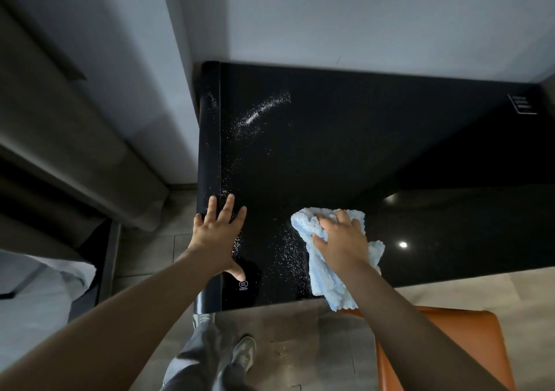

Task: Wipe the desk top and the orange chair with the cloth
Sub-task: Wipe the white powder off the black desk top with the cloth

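A glossy black desk top [375, 150] fills the middle of the head view. White crumbs lie scattered over its left part, with a thick streak [264, 108] near the far left corner. My right hand [339, 240] presses a light blue fluffy cloth [324, 273] onto the desk near its front edge, fingers curled into the fabric. The cloth's lower end hangs over the edge. My left hand [217, 231] rests flat on the desk's left front edge with fingers spread. The orange chair [468, 348] stands at the lower right, partly hidden by my right forearm.
A white wall [360, 15] runs behind the desk. A grey curtain [75, 120] hangs to the left. Tiled floor [300, 345] lies below, where my shoes and grey trousers show. A small white label [524, 105] sits at the desk's far right corner.
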Demonstrator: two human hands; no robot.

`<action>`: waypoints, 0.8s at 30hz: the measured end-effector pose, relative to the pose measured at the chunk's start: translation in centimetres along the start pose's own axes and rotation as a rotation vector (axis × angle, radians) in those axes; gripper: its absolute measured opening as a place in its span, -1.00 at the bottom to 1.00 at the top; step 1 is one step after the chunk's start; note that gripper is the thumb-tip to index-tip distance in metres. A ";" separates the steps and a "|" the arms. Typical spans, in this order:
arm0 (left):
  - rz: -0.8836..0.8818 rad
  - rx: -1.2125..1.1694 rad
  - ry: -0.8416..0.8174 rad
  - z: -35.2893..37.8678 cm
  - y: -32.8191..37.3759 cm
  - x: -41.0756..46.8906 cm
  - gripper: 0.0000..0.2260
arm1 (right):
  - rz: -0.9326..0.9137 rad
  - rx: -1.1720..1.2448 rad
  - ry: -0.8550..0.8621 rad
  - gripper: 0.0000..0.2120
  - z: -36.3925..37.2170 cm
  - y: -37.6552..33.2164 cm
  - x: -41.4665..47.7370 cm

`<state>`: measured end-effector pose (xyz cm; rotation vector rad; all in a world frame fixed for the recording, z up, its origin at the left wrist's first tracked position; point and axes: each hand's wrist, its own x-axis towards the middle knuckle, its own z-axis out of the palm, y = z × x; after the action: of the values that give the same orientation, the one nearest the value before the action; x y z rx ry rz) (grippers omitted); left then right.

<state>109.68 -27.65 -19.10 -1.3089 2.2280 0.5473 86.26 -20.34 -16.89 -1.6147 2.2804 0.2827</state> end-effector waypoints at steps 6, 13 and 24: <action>-0.003 0.001 -0.004 -0.3 0.2 -0.2 0.30 | -0.005 0.027 0.001 -0.53 1.1 0.4 -2.7; -0.004 -0.007 -0.002 -0.4 0.3 -0.5 0.29 | 0.005 0.054 0.005 -0.54 2.6 0.8 -6.2; 0.003 -0.006 0.006 -0.2 0.2 -0.4 0.31 | -0.022 0.073 0.036 -0.54 4.3 1.5 -10.0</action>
<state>109.63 -27.41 -18.67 -1.3126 2.2352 0.5526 88.55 -9.56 -17.10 -1.6202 2.2701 0.1647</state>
